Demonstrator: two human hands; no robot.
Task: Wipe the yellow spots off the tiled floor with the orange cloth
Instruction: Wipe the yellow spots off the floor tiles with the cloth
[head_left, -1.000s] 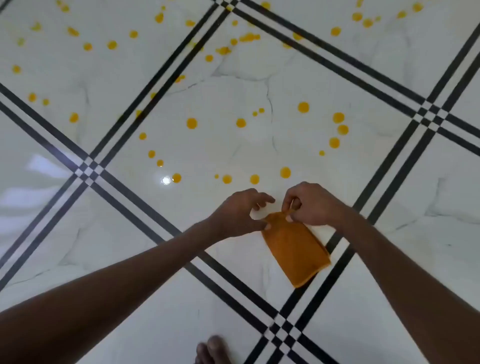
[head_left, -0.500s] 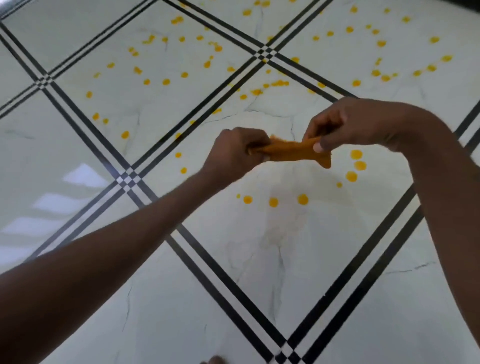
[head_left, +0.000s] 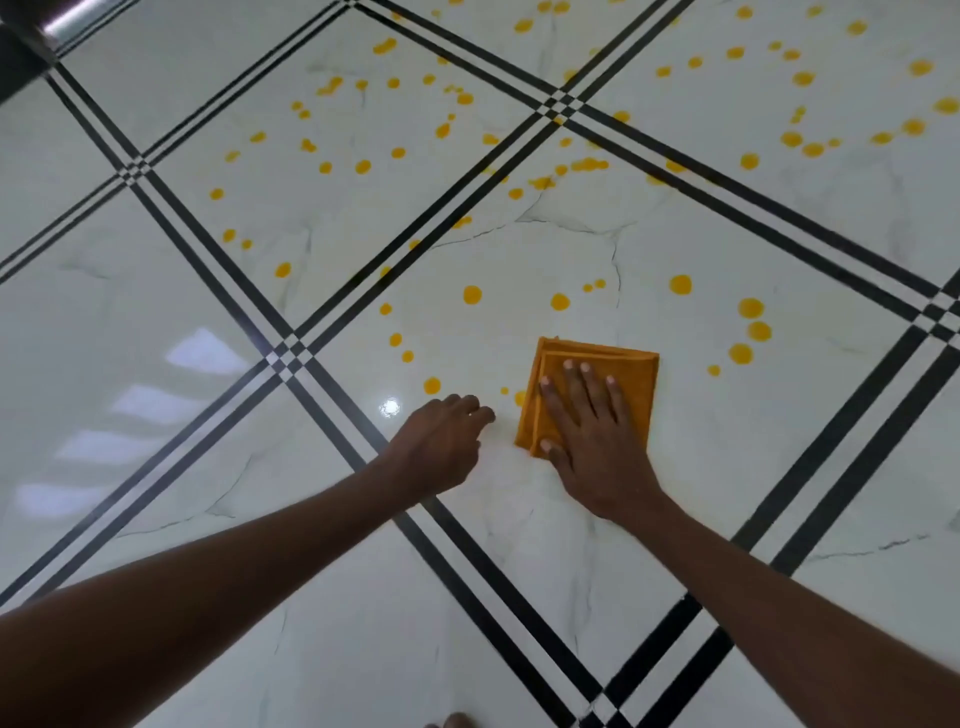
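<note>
1. Nearest, at the bottom edge of the view, some toes (head_left: 453, 721) show on the floor (head_left: 363, 623). The person probably bends over the work.
2. The right hand (head_left: 592, 441) lies flat on the cloth (head_left: 631, 384), fingers straight and spread, holding nothing. I think the flat palm is there to press the cloth down evenly for wiping.
3. The cloth is folded into a thick square and lies on the floor in the middle tile, on its near half. The fold probably gives a firm pad that fills the palm.
4. The left hand (head_left: 441, 441) is just beside the cloth, not touching it. Its fingers are loosely curled and hold nothing; whether they touch the floor I cannot tell.
5. One spot (head_left: 520, 398) sits at the left edge of the cloth, partly under it, so the wiping seems to begin here.
6. Farther on, many spots (head_left: 472, 294) remain on this tile, and more lie on the tiles beyond the black lines (head_left: 415, 239). In my judgement, the task is only at its start.
</note>
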